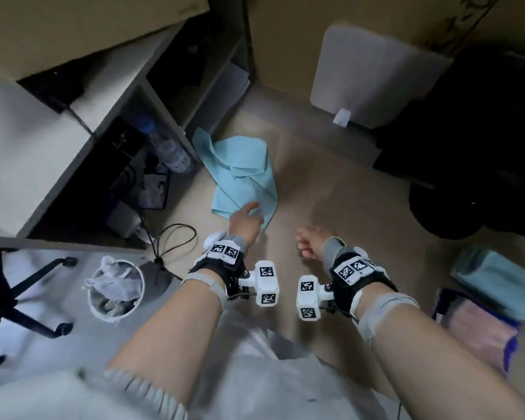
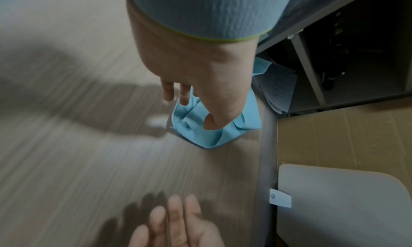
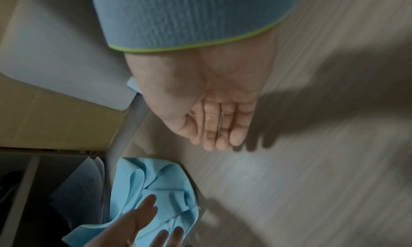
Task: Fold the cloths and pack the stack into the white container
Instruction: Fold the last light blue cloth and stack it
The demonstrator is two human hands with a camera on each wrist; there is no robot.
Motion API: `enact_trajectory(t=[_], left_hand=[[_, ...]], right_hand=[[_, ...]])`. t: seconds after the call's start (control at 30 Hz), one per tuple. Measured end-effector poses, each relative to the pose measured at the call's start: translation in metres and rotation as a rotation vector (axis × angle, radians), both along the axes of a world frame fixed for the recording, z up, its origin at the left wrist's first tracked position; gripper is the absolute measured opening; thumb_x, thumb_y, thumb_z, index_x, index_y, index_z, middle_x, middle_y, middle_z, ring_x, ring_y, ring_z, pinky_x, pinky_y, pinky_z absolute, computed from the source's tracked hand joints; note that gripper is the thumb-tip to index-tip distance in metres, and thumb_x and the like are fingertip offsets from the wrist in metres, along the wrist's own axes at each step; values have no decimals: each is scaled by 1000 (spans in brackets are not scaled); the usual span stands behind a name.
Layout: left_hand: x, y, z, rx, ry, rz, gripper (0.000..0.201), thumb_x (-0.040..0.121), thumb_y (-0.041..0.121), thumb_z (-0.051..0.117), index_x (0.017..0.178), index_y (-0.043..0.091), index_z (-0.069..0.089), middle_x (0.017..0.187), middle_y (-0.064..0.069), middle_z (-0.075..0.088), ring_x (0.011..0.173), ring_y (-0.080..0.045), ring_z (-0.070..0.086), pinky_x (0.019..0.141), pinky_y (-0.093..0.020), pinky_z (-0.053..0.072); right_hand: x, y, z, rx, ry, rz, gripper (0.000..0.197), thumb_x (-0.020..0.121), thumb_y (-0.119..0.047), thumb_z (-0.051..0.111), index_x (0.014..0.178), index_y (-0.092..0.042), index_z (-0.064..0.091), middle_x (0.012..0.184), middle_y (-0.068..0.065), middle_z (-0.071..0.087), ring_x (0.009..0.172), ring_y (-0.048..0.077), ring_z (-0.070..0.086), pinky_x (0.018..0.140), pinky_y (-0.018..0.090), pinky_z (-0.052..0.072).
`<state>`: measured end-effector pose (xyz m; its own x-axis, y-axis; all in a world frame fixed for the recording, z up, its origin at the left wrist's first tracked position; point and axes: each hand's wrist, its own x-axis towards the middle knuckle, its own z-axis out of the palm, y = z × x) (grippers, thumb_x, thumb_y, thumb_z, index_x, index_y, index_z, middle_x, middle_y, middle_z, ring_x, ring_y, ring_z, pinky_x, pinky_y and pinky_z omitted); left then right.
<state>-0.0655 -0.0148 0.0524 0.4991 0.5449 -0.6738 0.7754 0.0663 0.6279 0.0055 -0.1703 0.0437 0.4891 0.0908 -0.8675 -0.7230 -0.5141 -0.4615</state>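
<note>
A crumpled light blue cloth [image 1: 243, 171] lies on the wooden floor beside the shelf unit. My left hand [image 1: 246, 218] hovers over its near edge with relaxed fingers and holds nothing; the left wrist view shows the thumb and fingers of the left hand [image 2: 196, 108] just above the cloth [image 2: 214, 136]. My right hand [image 1: 308, 244] hangs open over bare floor to the right of the cloth, its fingers [image 3: 220, 127] straight and together. The white container [image 1: 373, 77] stands against the far wall. A folded teal cloth [image 1: 494, 280] and a pink one [image 1: 476, 325] lie at the right.
A grey shelf unit [image 1: 128, 110] with a water bottle [image 1: 170, 150] borders the cloth on the left. A waste bin [image 1: 115, 287], a black cable [image 1: 172, 241] and a chair base [image 1: 28, 295] lie at the near left. Dark bags [image 1: 482, 162] fill the right.
</note>
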Motion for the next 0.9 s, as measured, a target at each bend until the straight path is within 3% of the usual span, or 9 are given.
enact_trajectory(t=[0.1, 0.17, 0.27, 0.4, 0.5, 0.6, 0.73, 0.83, 0.9], left_hand=[[10, 31, -20, -6, 52, -120, 53, 78, 20, 54, 131, 24, 62, 134, -9, 59, 124, -30, 54, 108, -38, 43], [14, 42, -21, -29, 53, -195, 43, 81, 17, 55, 122, 16, 67, 128, -11, 61, 121, -26, 53, 107, -30, 40], [20, 51, -15, -125, 27, -180, 20, 90, 7, 54, 99, 18, 67, 105, -3, 55, 100, -14, 48, 82, -22, 38], [16, 50, -14, -269, 26, -92, 12, 86, 10, 61, 78, 10, 71, 86, -11, 69, 84, -23, 62, 85, -34, 50], [12, 42, -10, -436, -6, 31, 19, 82, 5, 69, 97, -8, 71, 90, -19, 72, 81, -28, 69, 90, -38, 55], [10, 29, 0, -441, -48, 100, 22, 83, 10, 73, 96, -7, 69, 84, -16, 72, 76, -22, 70, 77, -27, 61], [12, 7, 15, -286, -131, 116, 20, 82, 18, 78, 87, -1, 74, 72, -10, 73, 61, -12, 68, 59, -18, 55], [17, -23, 33, -416, -168, 65, 20, 87, 26, 72, 100, 10, 70, 85, -7, 73, 73, -16, 71, 71, -29, 60], [18, -48, 45, -475, -199, 18, 16, 90, 28, 68, 102, 17, 70, 86, -3, 75, 72, -13, 72, 61, -24, 58]], right_hand=[[3, 41, -10, -16, 121, -30, 22, 97, -9, 42, 83, -22, 54, 46, -4, 51, 34, 8, 46, 34, 13, 36], [3, 58, -13, -2, 177, -3, 26, 98, -6, 35, 85, -18, 55, 41, -5, 53, 39, 10, 51, 42, 18, 42], [-3, 73, -18, 27, 122, -26, 26, 92, -2, 47, 112, -14, 60, 68, 4, 59, 56, 15, 51, 49, 22, 41], [-6, 80, -21, 26, 77, -88, 20, 90, -19, 59, 107, -8, 58, 84, 11, 65, 50, 16, 61, 45, 21, 44], [-3, 72, -23, -61, 35, -134, 20, 85, -25, 66, 87, -8, 57, 63, 12, 57, 38, 16, 48, 39, 20, 40], [-6, 56, -19, -39, -18, -139, 22, 83, -26, 71, 71, -13, 58, 55, 5, 53, 32, 9, 42, 36, 16, 36], [-9, 29, 12, 78, -107, -161, 14, 84, -30, 71, 76, -20, 66, 58, -2, 61, 47, 9, 52, 44, 17, 43], [-10, 6, 38, 196, -145, -109, 7, 86, -26, 69, 82, -21, 67, 73, -1, 67, 63, 12, 61, 61, 21, 50], [-11, -13, 55, 243, -189, -100, 3, 88, -17, 66, 90, -18, 68, 82, 5, 68, 69, 15, 63, 69, 25, 52]])
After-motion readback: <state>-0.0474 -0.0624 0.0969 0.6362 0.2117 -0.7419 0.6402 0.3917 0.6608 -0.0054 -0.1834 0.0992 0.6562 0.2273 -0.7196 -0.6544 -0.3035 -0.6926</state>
